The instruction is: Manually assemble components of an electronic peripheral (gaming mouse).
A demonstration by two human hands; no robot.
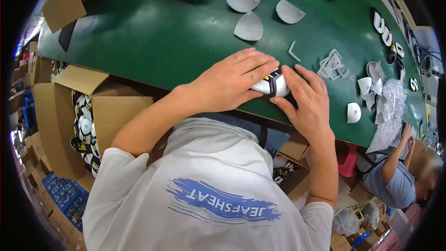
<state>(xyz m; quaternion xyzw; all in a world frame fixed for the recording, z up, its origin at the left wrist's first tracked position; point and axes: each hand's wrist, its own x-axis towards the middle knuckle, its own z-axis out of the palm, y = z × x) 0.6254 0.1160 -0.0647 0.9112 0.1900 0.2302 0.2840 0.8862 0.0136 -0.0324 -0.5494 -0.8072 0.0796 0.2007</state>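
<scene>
— What does the person have on the green table (153,42)?

— A small black, white and yellow moulded part (272,83), lying at the near edge of the table, right in front of the body

— How much of it shows?

— Only a narrow strip between the hands: a white curved surface with black bands and a bit of yellow. The rest is covered

— Who touches it?

— Both hands. The left hand (230,83) lies flat over its left side, fingers spread across the top; the right hand (309,100) presses its right end with the fingertips

— Is it lifted?

— That cannot be told; it sits low against the table
</scene>
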